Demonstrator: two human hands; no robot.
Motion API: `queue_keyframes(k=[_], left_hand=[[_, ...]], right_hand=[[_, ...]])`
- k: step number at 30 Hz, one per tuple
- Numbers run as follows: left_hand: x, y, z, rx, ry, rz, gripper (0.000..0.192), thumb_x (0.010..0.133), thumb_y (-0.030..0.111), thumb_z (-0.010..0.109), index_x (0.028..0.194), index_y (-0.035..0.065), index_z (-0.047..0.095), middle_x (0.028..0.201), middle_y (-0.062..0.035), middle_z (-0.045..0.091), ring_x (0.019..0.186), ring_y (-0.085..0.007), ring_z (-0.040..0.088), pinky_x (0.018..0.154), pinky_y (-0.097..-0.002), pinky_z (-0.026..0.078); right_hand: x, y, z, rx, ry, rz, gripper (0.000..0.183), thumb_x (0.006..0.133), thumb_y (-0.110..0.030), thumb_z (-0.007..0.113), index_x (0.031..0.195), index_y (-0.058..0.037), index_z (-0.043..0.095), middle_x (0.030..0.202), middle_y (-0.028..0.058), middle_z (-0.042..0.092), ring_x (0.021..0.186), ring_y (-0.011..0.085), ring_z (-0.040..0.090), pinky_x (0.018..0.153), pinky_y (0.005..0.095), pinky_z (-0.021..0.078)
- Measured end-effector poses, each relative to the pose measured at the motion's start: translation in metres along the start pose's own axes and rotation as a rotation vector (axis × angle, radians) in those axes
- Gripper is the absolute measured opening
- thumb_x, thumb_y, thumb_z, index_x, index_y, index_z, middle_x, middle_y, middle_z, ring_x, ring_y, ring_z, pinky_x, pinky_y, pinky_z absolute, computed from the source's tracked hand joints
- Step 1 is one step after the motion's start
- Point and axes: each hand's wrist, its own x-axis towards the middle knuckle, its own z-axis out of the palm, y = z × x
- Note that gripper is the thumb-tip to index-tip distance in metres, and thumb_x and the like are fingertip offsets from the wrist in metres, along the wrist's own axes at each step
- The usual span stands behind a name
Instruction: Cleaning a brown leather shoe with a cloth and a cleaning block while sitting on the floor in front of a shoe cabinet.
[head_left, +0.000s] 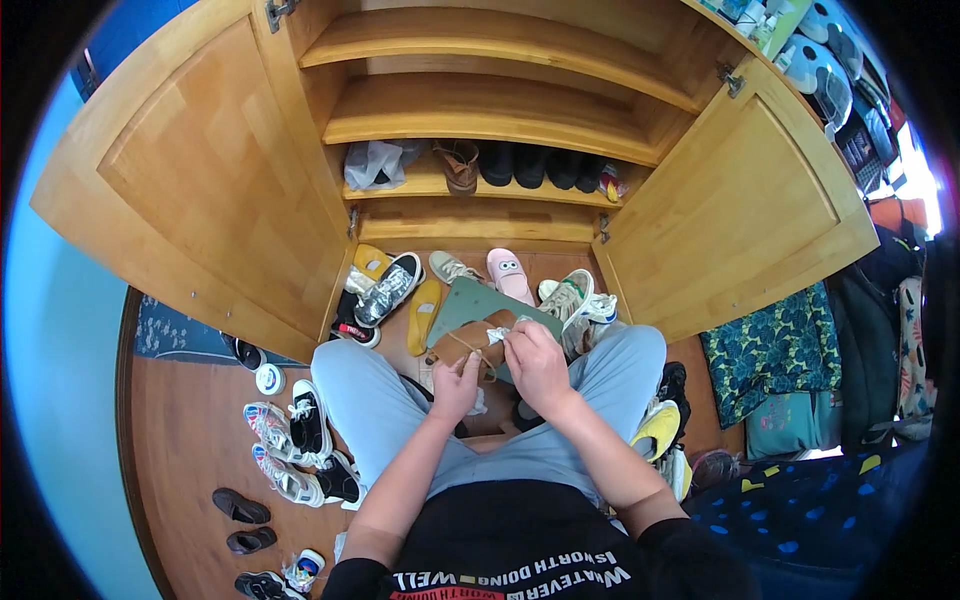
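My left hand (456, 386) grips the near left end of a brown lace-up shoe (459, 339), close to its tan laces. My right hand (537, 367) pinches a crumpled white wipe or tissue (496, 334) against the shoe's right part. Behind and beneath the shoe is a flat dark-green panel (461, 300), perhaps a box or lid; the shoe covers part of it. The shoe is held above the floor between my bent knees. My right fingers hide some of the wipe.
An open wooden cabinet (480, 112) stands ahead, doors swung out both sides. A brown boot (460, 166) and black boots (525, 165) fill its low shelf. Yellow shoes (424, 318), a pink slipper (510, 274) and sneakers (568, 298) crowd the floor. A round white tin (270, 379) lies left.
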Motion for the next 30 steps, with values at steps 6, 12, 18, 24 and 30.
queue_keyframes(k=[6,12,18,24,30], left_hand=[[0.002,0.000,0.006,-0.074,-0.061,-0.121,0.021,0.095,0.010,0.061,0.108,-0.0061,0.064,0.102,-0.0092,0.070,0.091,-0.0141,0.064,0.082,-0.0291,0.051],[-0.005,-0.002,0.005,-0.129,-0.007,-0.130,0.021,0.096,0.013,0.062,0.108,-0.0044,0.065,0.103,-0.0082,0.069,0.092,-0.0142,0.063,0.083,-0.0290,0.050],[0.007,0.026,-0.003,-0.211,0.117,-0.337,0.026,0.096,0.018,0.063,0.112,-0.0031,0.060,0.107,-0.0084,0.066,0.094,-0.0143,0.060,0.082,-0.0301,0.050],[0.005,0.011,-0.008,-0.279,0.177,-0.320,0.028,0.096,0.019,0.065,0.115,-0.0016,0.059,0.113,-0.0087,0.064,0.098,-0.0143,0.058,0.084,-0.0298,0.049],[0.007,0.012,-0.001,-0.223,0.143,-0.181,0.022,0.099,0.011,0.056,0.114,-0.0029,0.063,0.106,-0.0069,0.068,0.092,-0.0131,0.062,0.081,-0.0283,0.050]], right_hand=[[-0.009,0.010,0.012,-0.014,0.155,-0.022,0.008,0.079,0.000,0.067,0.087,0.0022,0.065,0.089,0.0145,0.061,0.082,0.0319,0.061,0.074,0.0388,0.0516],[-0.019,0.006,0.021,0.024,0.243,-0.020,0.010,0.077,0.000,0.069,0.087,0.0012,0.066,0.087,0.0139,0.062,0.077,0.0317,0.062,0.069,0.0388,0.0526],[-0.062,0.030,0.050,0.079,0.066,0.177,0.007,0.076,-0.001,0.070,0.080,0.0007,0.065,0.083,0.0155,0.061,0.073,0.0320,0.063,0.066,0.0384,0.0519],[-0.051,0.033,0.041,0.189,0.149,0.235,0.007,0.076,-0.001,0.070,0.082,0.0005,0.067,0.085,0.0163,0.064,0.075,0.0326,0.065,0.066,0.0375,0.0525],[-0.001,0.007,0.017,0.268,0.260,0.087,0.009,0.079,-0.002,0.070,0.087,0.0004,0.067,0.090,0.0141,0.064,0.080,0.0305,0.065,0.071,0.0372,0.0534]])
